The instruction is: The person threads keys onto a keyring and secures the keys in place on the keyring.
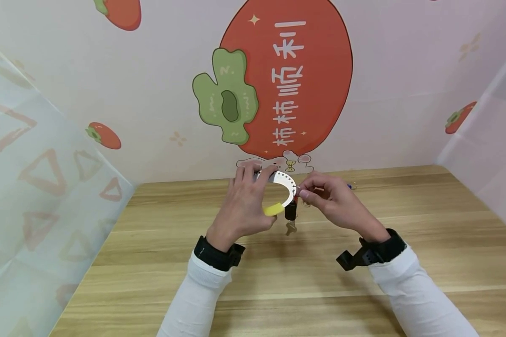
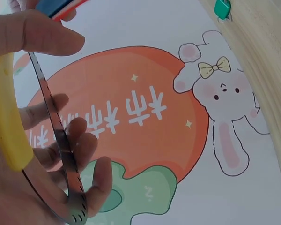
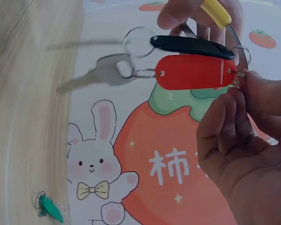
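Note:
My left hand (image 1: 242, 203) grips a curved metal band (image 1: 291, 181) with a row of small holes and a yellow sleeve (image 1: 273, 209) at one end. At the band's right side, my right hand (image 1: 337, 199) pinches a small ring between thumb and fingertips. A red key tag (image 3: 192, 72) and a dark key tag (image 3: 192, 46) hang there, with a key (image 3: 105, 70) on the red one. A second key on the dark tag's ring is blurred. Whether the small rings pass through the band's holes, I cannot tell.
A green tag (image 3: 50, 208) with a ring lies on the wooden table (image 1: 152, 262) near its back edge. A small blue item (image 1: 350, 186) shows behind my right hand. A printed backdrop (image 1: 388, 93) stands right behind the table, with light side panels left and right.

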The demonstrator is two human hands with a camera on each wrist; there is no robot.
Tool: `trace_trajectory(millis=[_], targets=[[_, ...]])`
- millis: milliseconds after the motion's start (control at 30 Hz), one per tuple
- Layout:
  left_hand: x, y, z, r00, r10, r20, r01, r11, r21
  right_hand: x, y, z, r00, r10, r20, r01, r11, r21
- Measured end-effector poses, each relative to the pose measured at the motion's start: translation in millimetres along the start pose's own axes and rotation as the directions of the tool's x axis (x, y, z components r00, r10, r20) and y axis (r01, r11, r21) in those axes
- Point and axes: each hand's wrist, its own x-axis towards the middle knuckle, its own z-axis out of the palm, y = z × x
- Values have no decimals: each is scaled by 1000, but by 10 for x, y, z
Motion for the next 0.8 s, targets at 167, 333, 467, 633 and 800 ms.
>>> trace_trajectory(millis=[167,333,467,633,800], targets=[[-1,-1,-9,999,19,36,-21,999,46,-8,-10,0,1000,-8,3,8,998,-58],[-3,18,0,996,28,88,-35,996,85,-17,-28,-13,1000,-1,24,4,990,-144],[-6,35,16,994,-5,105,-6,994,106,-18,-47,27,1000,-5,-13,1,966,-258],[-13,55,35,989,-83,124,64,987,149,2,-35,152,989,-107,-100,51,895,-443],[-18,61,40,982,-120,145,95,981,167,6,-5,240,960,-231,-158,106,822,-560]])
